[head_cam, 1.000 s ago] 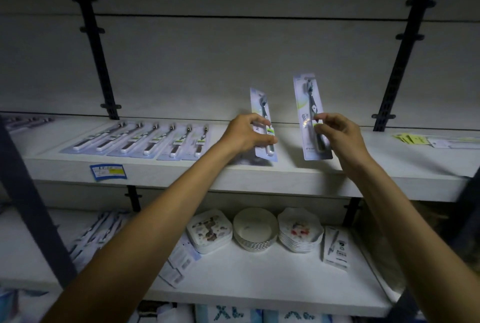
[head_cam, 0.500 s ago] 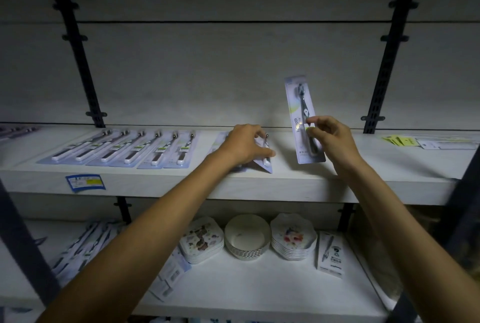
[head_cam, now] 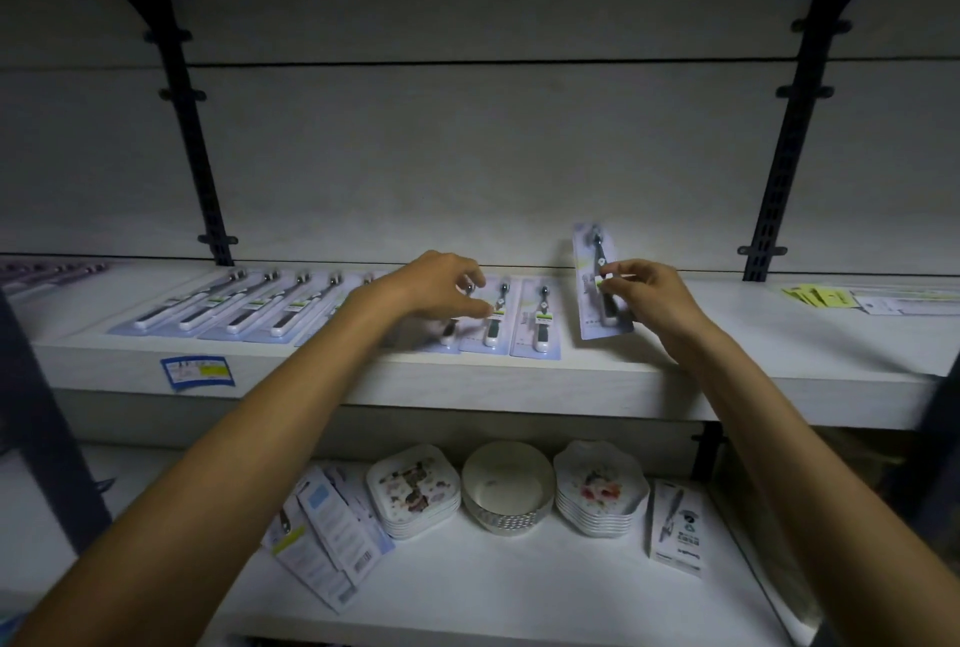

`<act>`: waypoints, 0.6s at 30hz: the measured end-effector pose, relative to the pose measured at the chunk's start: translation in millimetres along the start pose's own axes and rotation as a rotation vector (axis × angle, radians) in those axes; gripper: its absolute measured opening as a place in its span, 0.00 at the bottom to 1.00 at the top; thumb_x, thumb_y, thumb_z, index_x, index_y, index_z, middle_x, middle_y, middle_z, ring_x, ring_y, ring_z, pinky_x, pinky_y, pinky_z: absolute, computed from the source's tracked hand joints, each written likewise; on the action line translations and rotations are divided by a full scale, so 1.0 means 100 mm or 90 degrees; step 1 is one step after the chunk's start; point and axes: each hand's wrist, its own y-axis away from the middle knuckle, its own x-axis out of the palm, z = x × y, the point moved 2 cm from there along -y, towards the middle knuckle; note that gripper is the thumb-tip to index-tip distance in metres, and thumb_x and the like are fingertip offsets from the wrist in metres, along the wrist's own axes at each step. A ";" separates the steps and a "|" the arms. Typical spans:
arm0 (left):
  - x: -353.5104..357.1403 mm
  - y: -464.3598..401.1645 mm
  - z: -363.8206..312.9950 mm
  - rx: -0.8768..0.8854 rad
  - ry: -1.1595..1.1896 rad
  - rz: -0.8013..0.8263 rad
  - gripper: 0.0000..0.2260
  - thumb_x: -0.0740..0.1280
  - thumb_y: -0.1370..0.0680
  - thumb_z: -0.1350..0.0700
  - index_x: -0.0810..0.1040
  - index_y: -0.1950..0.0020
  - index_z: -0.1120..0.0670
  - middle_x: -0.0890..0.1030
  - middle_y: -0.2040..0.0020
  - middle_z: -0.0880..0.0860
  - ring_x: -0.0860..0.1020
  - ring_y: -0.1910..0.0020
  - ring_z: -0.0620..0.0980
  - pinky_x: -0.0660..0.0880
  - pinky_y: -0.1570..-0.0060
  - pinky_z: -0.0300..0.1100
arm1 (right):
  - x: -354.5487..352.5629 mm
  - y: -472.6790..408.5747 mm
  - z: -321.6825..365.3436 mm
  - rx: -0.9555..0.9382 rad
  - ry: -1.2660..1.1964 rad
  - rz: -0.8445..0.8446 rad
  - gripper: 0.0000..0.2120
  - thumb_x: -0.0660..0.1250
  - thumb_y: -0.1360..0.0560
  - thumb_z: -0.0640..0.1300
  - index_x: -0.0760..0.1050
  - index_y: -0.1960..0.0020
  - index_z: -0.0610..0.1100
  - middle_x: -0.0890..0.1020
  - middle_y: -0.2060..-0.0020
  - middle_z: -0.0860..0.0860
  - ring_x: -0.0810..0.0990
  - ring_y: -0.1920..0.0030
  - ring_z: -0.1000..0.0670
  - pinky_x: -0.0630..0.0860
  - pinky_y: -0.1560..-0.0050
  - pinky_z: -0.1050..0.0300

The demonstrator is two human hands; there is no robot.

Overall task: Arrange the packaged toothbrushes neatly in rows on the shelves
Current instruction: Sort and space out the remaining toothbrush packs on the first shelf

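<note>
left hand (head_cam: 441,285) has laid its pack (head_cam: 493,316) flat in the row, fingers now loosely apart above it; right hand (head_cam: 641,290) pinches the next toothbrush pack (head_cam: 597,282), tilted up just right of the row.

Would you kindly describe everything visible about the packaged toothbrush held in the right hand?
The packaged toothbrush is a long, pale blister card, seemingly glossy plastic over card, holding one dark-handled brush with its head at the top. A small green-and-white label sits midway. It stands nearly upright, tilted slightly left, its bottom edge at or just above the upper shelf, to the right of the flat row. The right hand pinches its middle from the right; nothing else touches it.
</note>
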 end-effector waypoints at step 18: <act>-0.10 0.37 0.40 -0.059 -0.037 -0.029 0.22 0.70 0.27 0.42 0.75 0.35 0.49 0.78 0.38 0.51 0.76 0.45 0.49 0.73 0.44 0.45 | 0.20 0.06 0.12 -0.087 0.475 0.047 0.18 0.68 0.27 0.49 0.74 0.39 0.48 0.77 0.42 0.45 0.76 0.47 0.45 0.68 0.53 0.57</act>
